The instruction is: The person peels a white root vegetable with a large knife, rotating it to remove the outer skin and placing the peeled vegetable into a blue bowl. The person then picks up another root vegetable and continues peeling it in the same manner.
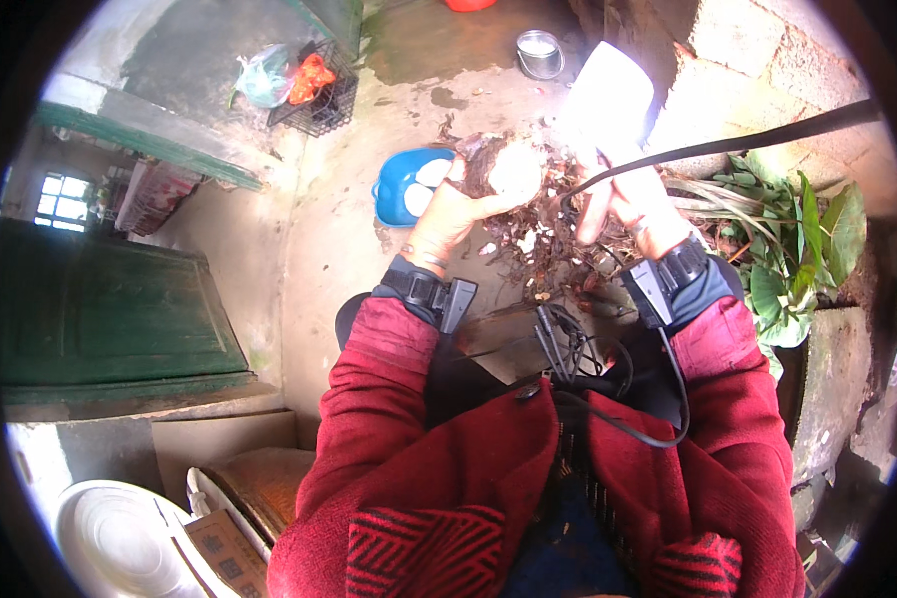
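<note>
In my left hand (456, 213) is a brown, fibrous root vegetable, seemingly a taro corm (486, 168), with a pale cut face turned up and to the right. My right hand (617, 198) grips what looks like a cleaver (609, 90), its broad blade washed out by glare and pointing away from me; its handle is mostly hidden. A blue plastic basin (395, 187) with pale peeled pieces (418, 199) stands just left of my left hand. Beneath and between both hands lies a heap of brown peelings and root fibres (542, 250) on the floor.
Leafy green stalks (774, 217) lie at the right beside a stone wall (740, 37). A small metal pail (540, 54) stands ahead. A black wire crate (318, 112) with plastic bags (265, 77) is at the upper left. Cables (568, 347) lie near my lap; a dark strap crosses by my right hand.
</note>
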A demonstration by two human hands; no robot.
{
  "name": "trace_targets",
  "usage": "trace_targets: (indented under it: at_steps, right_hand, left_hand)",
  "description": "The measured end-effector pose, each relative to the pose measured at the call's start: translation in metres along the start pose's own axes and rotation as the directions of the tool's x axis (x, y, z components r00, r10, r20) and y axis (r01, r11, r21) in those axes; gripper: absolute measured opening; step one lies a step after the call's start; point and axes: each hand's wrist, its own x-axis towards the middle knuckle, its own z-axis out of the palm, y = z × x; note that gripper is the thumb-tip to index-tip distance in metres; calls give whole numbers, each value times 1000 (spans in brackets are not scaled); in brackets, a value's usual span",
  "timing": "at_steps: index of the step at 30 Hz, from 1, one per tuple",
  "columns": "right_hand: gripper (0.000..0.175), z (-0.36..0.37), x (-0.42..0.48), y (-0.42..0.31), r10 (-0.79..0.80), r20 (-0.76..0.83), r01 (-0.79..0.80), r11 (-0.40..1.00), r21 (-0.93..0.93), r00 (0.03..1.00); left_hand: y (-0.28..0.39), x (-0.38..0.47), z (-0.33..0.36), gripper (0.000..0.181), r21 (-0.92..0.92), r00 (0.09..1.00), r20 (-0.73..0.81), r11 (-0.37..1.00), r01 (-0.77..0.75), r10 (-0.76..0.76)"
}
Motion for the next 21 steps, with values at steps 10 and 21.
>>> trace_targets:
  at_steps: [10, 21]
  right_hand:
    - [29, 42, -44, -22, -97, 73, 121, 751, -649, 993]
    - [42, 40, -35, 0, -98, 159, 179, 731, -659, 982]
  left_hand:
    - [7, -4, 0, 84, 152, 1000, -14, 988, -11, 13]
    - [9, -2, 13, 85, 311, 995, -76, 950, -40, 67]
